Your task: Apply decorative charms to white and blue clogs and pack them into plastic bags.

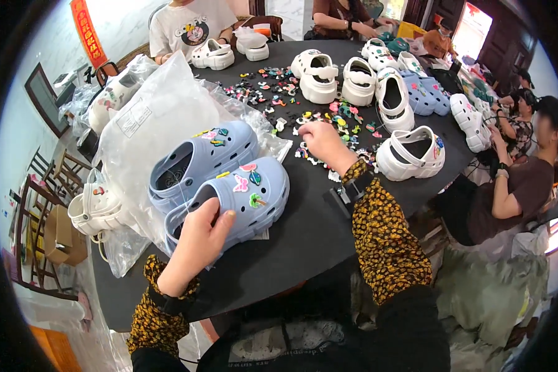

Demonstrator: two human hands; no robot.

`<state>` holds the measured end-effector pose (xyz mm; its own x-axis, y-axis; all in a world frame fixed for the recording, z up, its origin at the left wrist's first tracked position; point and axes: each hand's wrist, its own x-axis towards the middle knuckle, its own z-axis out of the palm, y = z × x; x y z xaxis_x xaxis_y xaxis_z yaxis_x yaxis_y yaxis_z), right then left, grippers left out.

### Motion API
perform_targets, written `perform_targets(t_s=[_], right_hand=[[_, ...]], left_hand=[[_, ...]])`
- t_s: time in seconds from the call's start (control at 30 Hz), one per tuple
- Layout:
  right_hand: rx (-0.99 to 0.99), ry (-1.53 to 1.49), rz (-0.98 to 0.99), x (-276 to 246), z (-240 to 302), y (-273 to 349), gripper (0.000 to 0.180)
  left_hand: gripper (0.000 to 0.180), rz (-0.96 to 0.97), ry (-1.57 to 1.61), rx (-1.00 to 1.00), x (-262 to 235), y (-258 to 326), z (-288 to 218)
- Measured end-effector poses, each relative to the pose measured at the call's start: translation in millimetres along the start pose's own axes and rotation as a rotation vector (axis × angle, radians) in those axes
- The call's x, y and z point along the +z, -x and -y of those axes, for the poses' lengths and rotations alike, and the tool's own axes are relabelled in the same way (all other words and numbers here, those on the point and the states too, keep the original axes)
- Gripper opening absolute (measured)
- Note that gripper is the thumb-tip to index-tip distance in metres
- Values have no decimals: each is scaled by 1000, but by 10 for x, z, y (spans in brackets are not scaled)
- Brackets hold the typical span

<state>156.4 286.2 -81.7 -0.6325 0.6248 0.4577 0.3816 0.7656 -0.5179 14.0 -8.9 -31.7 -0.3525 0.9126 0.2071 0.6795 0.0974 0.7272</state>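
My left hand [195,245] grips the nearer light blue clog [273,195] at its opening, thumb over the rim and other fingers partly hidden inside. That clog carries several charms, among them a pink butterfly [240,183] and a green palm tree [257,200]. Beside it, farther off, lies its blue mate [239,146], also decorated. My right hand [323,146] reaches into the scattered colourful shoe charms [347,115] on the dark table. Its fingers are curled together at the pile; whatever they pinch is too small to make out.
A clear plastic bag [167,105] stands behind the blue clogs. White clogs [319,93] line the far side, and one white clog [394,164] sits right of my right hand. Another blue pair [418,102] is farther right. Several people work around the black table [310,235].
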Motion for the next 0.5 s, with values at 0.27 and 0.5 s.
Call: perform_targets(t_s=[0.27,0.5], right_hand=[[-122,192,152,102,-216,126,26],[-54,52,156,-1,-263,173,16]], left_hand=[[26,28,58,-23,-22,-9,-3],[19,53,143,-44,-24,-25,37]])
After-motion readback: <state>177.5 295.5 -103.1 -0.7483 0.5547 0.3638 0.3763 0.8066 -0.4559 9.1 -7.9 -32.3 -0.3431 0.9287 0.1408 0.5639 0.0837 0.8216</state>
